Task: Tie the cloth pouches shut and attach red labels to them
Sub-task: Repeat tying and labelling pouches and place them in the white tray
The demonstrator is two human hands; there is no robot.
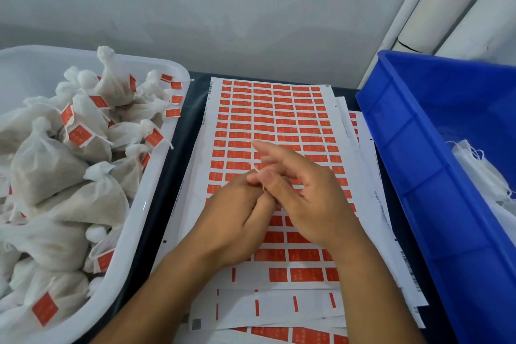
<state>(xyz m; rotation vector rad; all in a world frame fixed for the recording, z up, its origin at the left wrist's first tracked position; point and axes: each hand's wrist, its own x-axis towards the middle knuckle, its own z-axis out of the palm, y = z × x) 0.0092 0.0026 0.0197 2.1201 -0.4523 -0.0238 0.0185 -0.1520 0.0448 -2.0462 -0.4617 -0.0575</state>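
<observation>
A sheet of red labels (268,114) lies flat in the middle of the dark table, with some rows at its near end peeled off. Both hands hover over it and touch each other. My left hand (237,220) has curled fingers that pinch a tiny white scrap (255,168) against the fingers of my right hand (310,198). My right hand's fingers are stretched forward and blurred, holding nothing I can make out. Neither hand holds a pouch. Tied cloth pouches (55,176) with red labels fill the white tub (156,176) on the left.
A blue crate (418,165) stands at the right with white cloth pouches (480,167) inside. More label sheets (374,204) lie stacked under the top one. A grey wall rises behind the table, with white pipes (435,8) at the upper right.
</observation>
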